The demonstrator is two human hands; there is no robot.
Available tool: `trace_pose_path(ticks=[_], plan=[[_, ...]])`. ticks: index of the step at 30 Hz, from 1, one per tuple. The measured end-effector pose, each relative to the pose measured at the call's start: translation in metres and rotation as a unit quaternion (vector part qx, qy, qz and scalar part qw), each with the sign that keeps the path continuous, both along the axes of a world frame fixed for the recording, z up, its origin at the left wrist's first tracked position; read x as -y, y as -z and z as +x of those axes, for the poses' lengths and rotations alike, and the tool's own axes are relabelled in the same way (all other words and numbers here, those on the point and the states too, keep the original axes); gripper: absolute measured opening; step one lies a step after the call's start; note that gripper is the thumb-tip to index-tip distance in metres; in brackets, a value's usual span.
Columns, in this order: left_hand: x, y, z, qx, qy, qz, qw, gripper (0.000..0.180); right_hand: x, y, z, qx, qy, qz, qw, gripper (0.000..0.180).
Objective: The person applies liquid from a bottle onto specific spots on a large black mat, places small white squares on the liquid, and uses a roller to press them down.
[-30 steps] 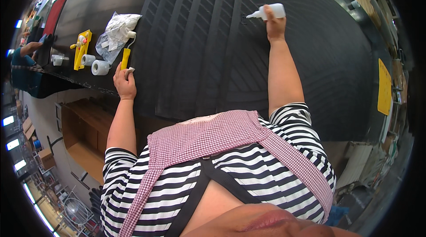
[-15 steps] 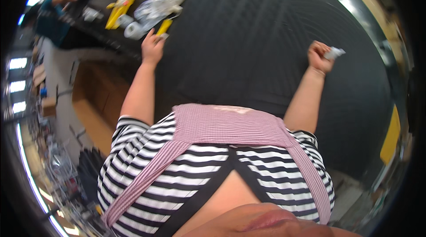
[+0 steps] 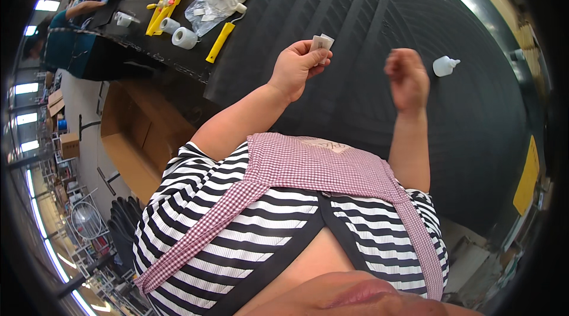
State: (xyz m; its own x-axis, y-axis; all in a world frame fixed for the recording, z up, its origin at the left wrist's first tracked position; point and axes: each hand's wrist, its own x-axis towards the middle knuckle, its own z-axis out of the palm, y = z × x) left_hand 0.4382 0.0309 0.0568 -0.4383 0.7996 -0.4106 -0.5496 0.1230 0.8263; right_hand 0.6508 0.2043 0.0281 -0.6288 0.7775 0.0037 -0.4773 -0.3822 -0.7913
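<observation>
Over the middle of the black sheet, my left hand (image 3: 296,67) pinches a few small white labels (image 3: 320,47) between thumb and fingers. Dark print marks the top one. My right hand (image 3: 408,79) hangs over the sheet to the right, its curled fingers smeared by motion. Just right of it, a white squeeze bottle (image 3: 443,66) with a narrow nozzle stands on the black sheet (image 3: 349,100), apart from the hand. Left of my left hand lies a yellow-handled roller (image 3: 220,42), its white head against a clear plastic bag (image 3: 207,11) of white pieces.
Two white rolls (image 3: 184,37) and a yellow tray (image 3: 163,13) stand at the far left. An open cardboard box (image 3: 133,138) sits below the table's left edge. Beyond it, a person in a dark teal top (image 3: 65,37) works. Yellow board (image 3: 526,177) edges the right side.
My left hand has moved right from beside the roller and now holds labels. My right hand has let go of the squeeze bottle and shifted slightly left.
</observation>
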Motion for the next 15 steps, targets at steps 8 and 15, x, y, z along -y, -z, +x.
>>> trace_pose_path(ticks=[8, 15], plan=[[-0.009, 0.013, 0.017, -0.065, 0.022, 0.033, 0.997, 0.026, 0.05, -0.027, -0.065, 0.28, -0.005, 0.301, 0.912, 0.012], [-0.006, 0.024, 0.007, -0.004, 0.056, 0.057, 0.997, 0.026, 0.055, -0.03, -0.075, 0.321, -0.021, 0.31, 0.895, 0.01]])
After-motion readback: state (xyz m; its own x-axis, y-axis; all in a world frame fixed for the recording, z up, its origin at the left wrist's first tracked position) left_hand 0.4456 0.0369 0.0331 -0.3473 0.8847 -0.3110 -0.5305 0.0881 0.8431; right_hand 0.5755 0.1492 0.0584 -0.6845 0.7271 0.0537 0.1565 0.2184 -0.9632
